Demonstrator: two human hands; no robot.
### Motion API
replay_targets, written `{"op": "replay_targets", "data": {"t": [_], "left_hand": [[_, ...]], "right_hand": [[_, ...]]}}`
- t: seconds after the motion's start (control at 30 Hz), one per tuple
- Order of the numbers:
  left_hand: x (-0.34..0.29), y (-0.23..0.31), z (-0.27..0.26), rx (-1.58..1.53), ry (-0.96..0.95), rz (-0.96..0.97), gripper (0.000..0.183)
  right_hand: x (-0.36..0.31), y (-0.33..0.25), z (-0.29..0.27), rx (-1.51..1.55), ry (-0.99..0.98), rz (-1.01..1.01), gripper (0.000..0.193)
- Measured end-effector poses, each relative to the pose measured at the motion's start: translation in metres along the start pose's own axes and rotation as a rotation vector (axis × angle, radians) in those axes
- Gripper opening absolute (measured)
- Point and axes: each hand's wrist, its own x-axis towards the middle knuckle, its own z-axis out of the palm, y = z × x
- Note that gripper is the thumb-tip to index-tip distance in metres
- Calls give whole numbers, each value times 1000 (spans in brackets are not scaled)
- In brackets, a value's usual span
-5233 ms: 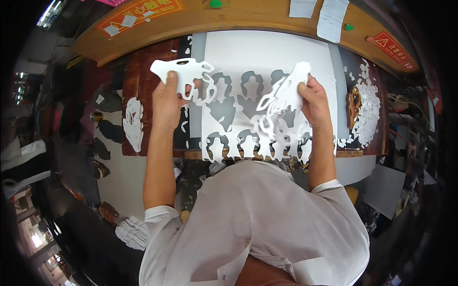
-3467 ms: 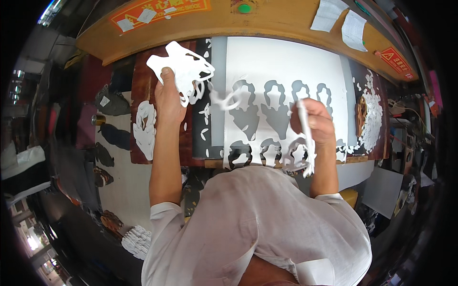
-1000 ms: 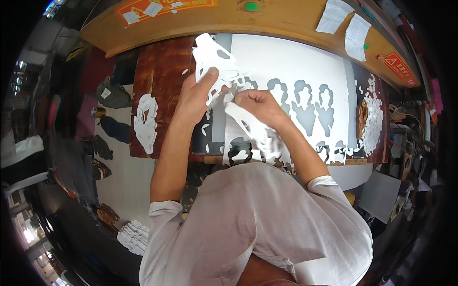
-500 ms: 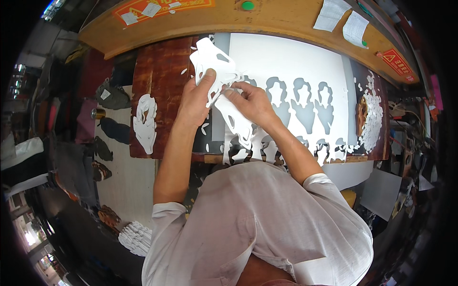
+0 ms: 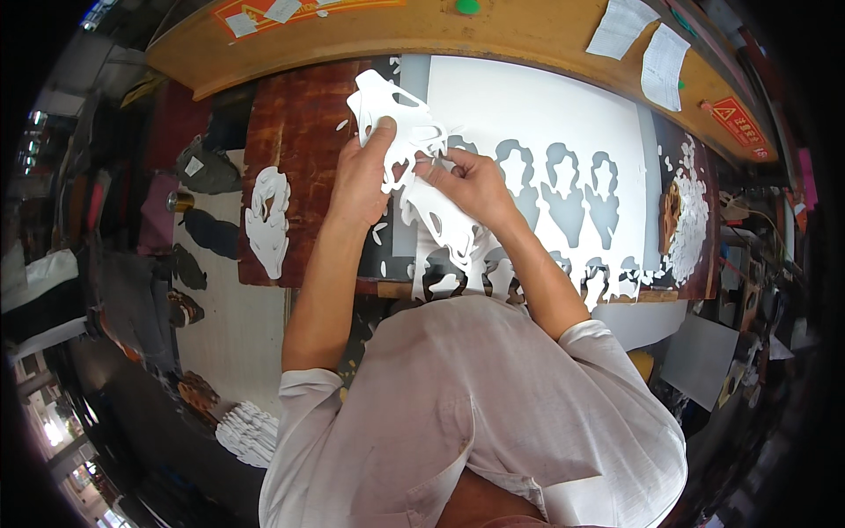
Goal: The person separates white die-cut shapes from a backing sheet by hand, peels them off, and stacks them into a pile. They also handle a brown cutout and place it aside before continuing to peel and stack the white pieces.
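Above the left part of the table, my left hand (image 5: 361, 180) is closed round white die-cut shoe-upper pieces (image 5: 377, 99), its thumb pressed on their face. These are thin, with curved edges and cut-out openings. My right hand (image 5: 475, 187) pinches at their lower right edge, beside another white cut piece (image 5: 433, 214) that hangs down toward me. Whether that lower piece is joined to the upper ones is hidden by the fingers. Behind my right hand lies a large white sheet (image 5: 537, 97) with rows of shaped holes; its near strip reaches the table edge.
A small stack of white cut pieces (image 5: 267, 231) lies on the red-brown board (image 5: 304, 114) at left. On the right sit a brown cutting die (image 5: 671, 216) and a heap of white scraps (image 5: 691, 229). A yellow machine beam (image 5: 370, 40) spans the far side.
The lower white piece has swung slightly right and turned, showing more of its openings. The upper pieces have tilted a little in my left hand. Both hands keep their grip.
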Motion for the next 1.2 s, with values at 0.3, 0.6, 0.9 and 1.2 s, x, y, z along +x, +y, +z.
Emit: {"op": "replay_targets", "data": {"t": [0.3, 0.6, 0.9, 1.2], "left_hand": [[-1, 4, -10, 12, 18, 3, 32], [-5, 8, -17, 333, -41, 75, 34], [-13, -8, -1, 441, -110, 96, 52], [-7, 9, -28, 426, 222, 261, 47]], "right_hand": [[-6, 5, -14, -20, -72, 57, 25], [-17, -21, -43, -200, 32, -129, 35], [-13, -43, -48, 2, 64, -112, 28], [-37, -38, -71, -14, 218, -73, 24]]}}
